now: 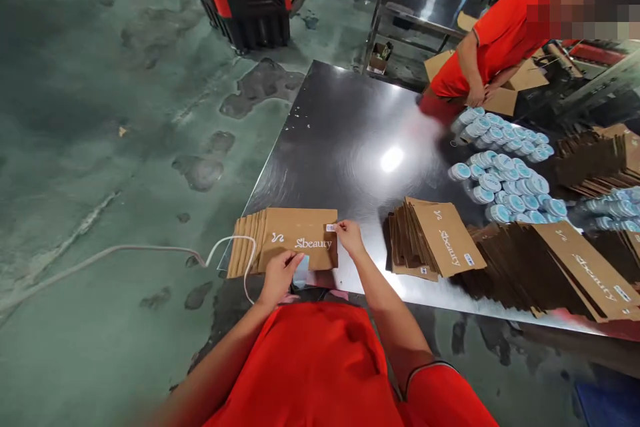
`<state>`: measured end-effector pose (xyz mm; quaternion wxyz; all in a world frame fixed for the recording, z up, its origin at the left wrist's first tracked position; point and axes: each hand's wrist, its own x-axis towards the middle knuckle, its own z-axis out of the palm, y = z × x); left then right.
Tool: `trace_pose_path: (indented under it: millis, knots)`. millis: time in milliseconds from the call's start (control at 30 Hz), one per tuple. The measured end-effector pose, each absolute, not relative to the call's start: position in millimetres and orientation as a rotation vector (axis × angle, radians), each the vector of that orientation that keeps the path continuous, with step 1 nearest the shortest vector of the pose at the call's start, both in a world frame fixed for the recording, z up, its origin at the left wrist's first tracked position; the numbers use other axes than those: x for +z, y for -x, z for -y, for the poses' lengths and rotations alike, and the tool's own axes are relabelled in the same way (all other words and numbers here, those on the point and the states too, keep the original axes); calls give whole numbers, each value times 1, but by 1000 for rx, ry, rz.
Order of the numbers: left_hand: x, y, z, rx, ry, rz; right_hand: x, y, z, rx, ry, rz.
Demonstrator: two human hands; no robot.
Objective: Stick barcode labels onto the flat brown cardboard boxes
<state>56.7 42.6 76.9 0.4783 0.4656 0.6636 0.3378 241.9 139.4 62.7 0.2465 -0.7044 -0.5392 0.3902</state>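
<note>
A flat brown cardboard mailer [295,223] with white "beauty" lettering lies on top of a fanned stack at the near edge of the metal table. My right hand [351,240] pinches a small white label [331,228] at the mailer's upper right corner. Part of that label is hidden under my fingertips. Close to the mailer's lower edge, my left hand [280,276] is closed on a pale bluish strip [301,273], which looks like label backing and hangs over the table edge. A white cable [249,260] loops across the stack's left side.
To the right are a stack of labelled mailers [440,233] and a longer fanned row [580,260]. Behind them stand several blue-lidded jars [510,180]. Another person [500,47] in red works at the far table edge. A black and red machine [245,0] stands on the floor.
</note>
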Motion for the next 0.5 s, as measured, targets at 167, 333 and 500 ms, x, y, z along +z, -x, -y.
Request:
trace_pose_path:
  millis: [167, 333, 500]
  knots:
    - [54, -49, -49, 816, -1077, -1619, 49, -237, -145, 1043, 1964, 1531]
    - [52, -49, -46, 811, -1050, -1617, 47, -234, -143, 970, 2011, 1576]
    - [49, -49, -45, 808, -1044, -1589, 47, -230, -138, 859, 2040, 1600]
